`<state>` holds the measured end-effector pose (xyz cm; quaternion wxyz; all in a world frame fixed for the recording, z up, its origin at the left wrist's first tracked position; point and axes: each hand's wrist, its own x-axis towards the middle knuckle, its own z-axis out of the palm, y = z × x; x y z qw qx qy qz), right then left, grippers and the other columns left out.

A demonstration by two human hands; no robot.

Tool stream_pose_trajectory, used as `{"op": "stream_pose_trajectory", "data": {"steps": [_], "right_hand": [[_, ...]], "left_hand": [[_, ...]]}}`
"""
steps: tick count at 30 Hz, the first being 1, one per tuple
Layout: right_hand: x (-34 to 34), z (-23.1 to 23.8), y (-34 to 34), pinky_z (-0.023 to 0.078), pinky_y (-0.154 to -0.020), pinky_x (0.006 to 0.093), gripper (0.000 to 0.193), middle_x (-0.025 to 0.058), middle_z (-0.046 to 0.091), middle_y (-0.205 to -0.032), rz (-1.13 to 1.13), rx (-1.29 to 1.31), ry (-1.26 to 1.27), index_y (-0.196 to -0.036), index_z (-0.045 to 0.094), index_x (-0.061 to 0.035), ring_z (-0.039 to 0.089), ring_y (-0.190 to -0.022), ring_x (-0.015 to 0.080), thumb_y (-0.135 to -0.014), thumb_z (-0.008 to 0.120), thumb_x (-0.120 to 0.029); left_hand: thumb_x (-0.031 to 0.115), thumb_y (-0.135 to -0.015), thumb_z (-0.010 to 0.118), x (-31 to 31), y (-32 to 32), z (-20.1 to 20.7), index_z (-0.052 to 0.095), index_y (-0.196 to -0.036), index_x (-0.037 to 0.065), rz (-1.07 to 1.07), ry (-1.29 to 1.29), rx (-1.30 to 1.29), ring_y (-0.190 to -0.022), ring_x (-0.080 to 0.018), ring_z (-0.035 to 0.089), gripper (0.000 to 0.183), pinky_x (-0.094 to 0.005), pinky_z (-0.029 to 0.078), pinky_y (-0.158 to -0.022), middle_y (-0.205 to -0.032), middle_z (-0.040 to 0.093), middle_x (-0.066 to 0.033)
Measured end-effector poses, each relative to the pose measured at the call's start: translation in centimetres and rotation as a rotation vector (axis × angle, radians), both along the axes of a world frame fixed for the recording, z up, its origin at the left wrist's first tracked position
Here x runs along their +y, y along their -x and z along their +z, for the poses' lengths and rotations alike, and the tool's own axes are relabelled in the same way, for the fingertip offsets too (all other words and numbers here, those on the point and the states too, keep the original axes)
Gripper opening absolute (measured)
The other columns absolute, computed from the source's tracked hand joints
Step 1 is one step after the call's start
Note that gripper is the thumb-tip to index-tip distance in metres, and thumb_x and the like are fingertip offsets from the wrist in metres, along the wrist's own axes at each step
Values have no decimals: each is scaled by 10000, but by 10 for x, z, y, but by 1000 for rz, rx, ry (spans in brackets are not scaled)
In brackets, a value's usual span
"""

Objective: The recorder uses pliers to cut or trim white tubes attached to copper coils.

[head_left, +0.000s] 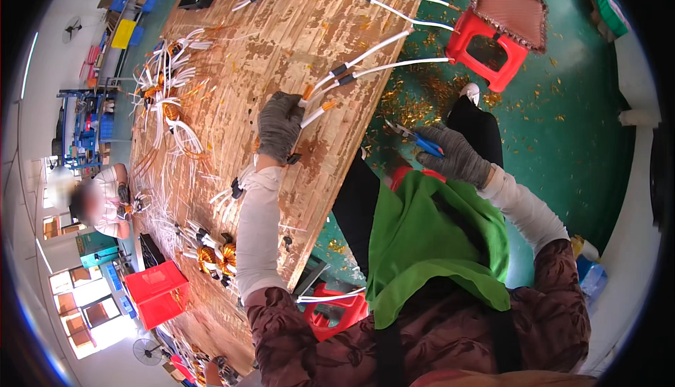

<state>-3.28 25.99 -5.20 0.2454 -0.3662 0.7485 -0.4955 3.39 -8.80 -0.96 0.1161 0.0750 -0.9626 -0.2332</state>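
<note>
My left hand (279,127), in a grey knitted glove, is closed around white-sleeved wires (361,56) on the wooden table (337,7). Black bands wrap these wires, and bare copper-coloured ends show near my fingers. The long wires run right, past the table edge. What lies under my palm is mostly hidden. Over the floor beside the table, my right hand (455,156), gloved the same way, grips blue-handled pliers (427,144). Their metal jaws point left toward the table and touch no wire.
Copper coils with white leads (171,110) lie along the far side. More coils (214,257) sit near a red bin (158,294). A red stool with a brown cushion (508,10) stands right. Across the table a person (105,200) works. Copper-coloured scraps litter the green floor.
</note>
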Motion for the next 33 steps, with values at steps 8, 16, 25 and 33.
{"op": "stream_pose_trajectory", "data": {"steps": [8,16,25,33], "right_hand": [[-27,10,22,476,-751,422,498,203,555,-962,-22,298,2,-1167,531,-28,568,-851,367,-735,667,-236],[-41,33,42,452,-807,434,518,185,554,-1008,-63,597,-29,-1160,537,-40,541,-933,353,-702,675,-238],[-80,37,64,430,-841,439,512,156,579,-988,20,794,0,-1123,560,-39,541,-923,333,-665,675,-238],[-88,29,75,414,-856,445,498,138,574,-976,119,794,67,-1125,567,-74,540,-932,322,-670,679,-243]], "left_hand": [[54,-824,564,55,19,0,615,-959,13,-72,73,110,-703,-274,619,150,-355,488,-655,-830,623,-170],[129,-871,578,51,12,6,603,-1000,-15,67,-914,-180,-701,-134,583,195,-288,483,-659,-810,639,-60],[159,-876,594,47,13,13,599,-1037,-25,9,-1088,-210,-702,-102,564,245,-252,480,-664,-820,639,-50],[154,-861,619,39,10,7,585,-1077,-43,-30,-1105,-262,-780,-128,603,295,-259,502,-724,-886,648,-66]]}}
